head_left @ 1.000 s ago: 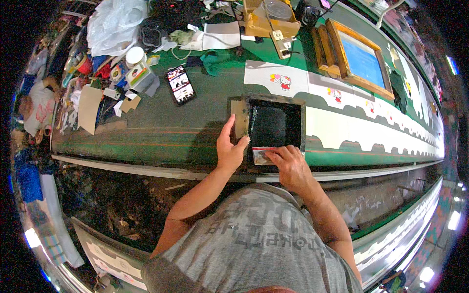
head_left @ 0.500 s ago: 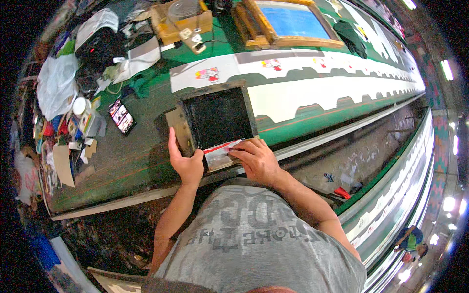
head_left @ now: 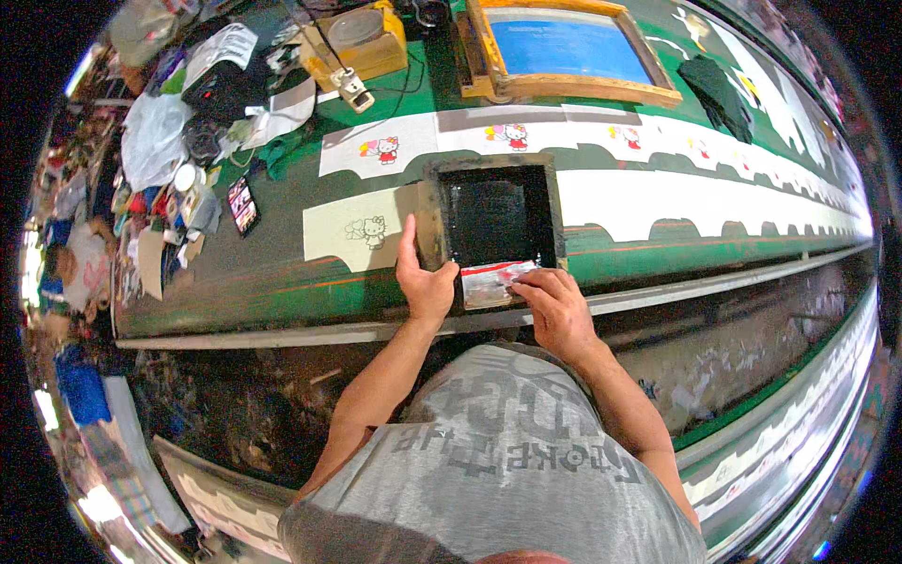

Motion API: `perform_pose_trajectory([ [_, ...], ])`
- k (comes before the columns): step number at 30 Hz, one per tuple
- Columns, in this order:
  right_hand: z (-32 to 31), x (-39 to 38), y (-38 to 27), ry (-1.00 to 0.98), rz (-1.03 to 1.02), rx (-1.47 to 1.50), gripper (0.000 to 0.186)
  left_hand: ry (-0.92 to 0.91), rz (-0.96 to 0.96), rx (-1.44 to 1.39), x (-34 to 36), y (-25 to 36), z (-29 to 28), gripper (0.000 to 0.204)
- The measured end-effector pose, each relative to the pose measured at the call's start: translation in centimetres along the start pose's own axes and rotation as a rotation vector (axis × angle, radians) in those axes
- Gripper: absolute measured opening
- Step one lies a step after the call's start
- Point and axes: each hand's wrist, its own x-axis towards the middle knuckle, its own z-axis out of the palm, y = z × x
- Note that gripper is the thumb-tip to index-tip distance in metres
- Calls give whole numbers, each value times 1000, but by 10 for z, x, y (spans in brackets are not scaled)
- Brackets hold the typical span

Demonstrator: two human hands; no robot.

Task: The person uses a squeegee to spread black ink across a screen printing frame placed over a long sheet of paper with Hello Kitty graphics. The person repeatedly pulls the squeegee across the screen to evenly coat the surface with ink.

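A silvery, red-striped squeegee (head_left: pixel 487 288) lies across the near end of a worn, black-meshed rectangular frame (head_left: pixel 489 221).

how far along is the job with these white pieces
Looks done: the nearest back-row pieces show coloured cat prints; one front-row piece shows a cat outline. In hand: the left hand is at the frame's left side; the right hand holds a red-edged scraper. Probably left: the blank front-row pieces right of the frame.
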Motion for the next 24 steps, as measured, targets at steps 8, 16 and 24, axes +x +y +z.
perform_pose_trajectory([
  [8,-17,17,21,-234,-205,-183,36,-10,-30,-42,-4,0,21,102],
  [16,-46,97,60,-539,-138,-152,40,-21,-161,-34,-2,14,25,92],
  [24,-14,169,99,-295,-31,-136,43,-60,-145,-121,6,-6,13,80],
])
